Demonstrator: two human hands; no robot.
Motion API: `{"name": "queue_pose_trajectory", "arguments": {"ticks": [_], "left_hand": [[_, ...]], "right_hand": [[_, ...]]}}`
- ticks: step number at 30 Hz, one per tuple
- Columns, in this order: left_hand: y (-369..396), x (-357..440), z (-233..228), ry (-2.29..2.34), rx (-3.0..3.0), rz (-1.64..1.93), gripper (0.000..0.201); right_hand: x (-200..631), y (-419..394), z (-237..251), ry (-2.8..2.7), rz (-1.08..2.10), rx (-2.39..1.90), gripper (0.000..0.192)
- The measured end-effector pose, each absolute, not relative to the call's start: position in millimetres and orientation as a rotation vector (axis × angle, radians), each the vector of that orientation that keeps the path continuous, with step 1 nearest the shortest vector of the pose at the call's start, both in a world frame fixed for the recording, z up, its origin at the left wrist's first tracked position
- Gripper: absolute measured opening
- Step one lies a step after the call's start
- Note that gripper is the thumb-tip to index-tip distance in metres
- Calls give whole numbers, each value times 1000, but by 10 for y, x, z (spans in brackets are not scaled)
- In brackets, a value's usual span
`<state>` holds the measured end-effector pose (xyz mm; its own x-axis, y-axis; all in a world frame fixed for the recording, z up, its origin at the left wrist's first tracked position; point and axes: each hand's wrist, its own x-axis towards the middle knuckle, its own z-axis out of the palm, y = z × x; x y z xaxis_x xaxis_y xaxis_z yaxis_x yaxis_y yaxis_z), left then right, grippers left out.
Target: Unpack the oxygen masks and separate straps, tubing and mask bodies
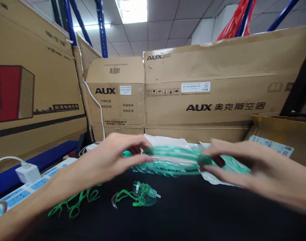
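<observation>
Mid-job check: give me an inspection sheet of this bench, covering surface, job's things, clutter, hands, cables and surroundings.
Surface: black tabletop, dark and matte.
Job's things: coil of green tubing held up between both hands; clear mask with green strap lying on the table below it.
Clutter: loose green straps at the left; white plastic bags under the coil.
Hands: left hand pinches the coil's left side; right hand grips its right side.
Cables: white power strip at the left edge with a white charger plugged in; white cable running up the boxes.
Surroundings: AUX cardboard boxes behind the table; blue racking; ceiling light.
</observation>
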<state>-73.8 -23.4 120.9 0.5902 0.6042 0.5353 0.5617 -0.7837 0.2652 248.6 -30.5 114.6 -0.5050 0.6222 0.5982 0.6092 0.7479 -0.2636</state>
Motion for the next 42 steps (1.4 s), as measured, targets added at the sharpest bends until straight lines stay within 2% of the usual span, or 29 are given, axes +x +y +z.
{"name": "queue_pose_trajectory", "arguments": {"ticks": [4,8,10,13,19,25,30,33,38,42], "left_hand": [[110,-1096,1251,1206,2886,1123,14],[592,-1385,1090,1441,2922,1099,14],[841,-1509,991,1532,2892,1074,23],[1160,-1666,851,1638,2844,1019,30],[1446,-1781,583,1723,2778,752,11],[1214,-1753,589,1756,2687,692,50],[610,-1461,776,1692,2600,733,40],[176,-1183,739,1435,2512,558,37],[-114,-993,464,1409,2352,439,41],[-69,-999,407,1474,2318,530,39]], "right_hand": [[1930,221,1349,-2327,2,-835,14],[1444,841,1043,-2409,-42,-717,20],[1229,1123,874,-2465,-63,-708,21],[961,1491,702,-2518,-98,-723,10],[711,1856,550,-2572,-88,-783,25],[920,1481,722,-2544,-43,-811,21],[1239,676,734,-2532,74,-809,30],[1386,172,539,-2525,148,-921,29],[1441,-173,81,-2481,325,-1117,53],[1375,-111,-205,-2319,284,-1166,41]]}}
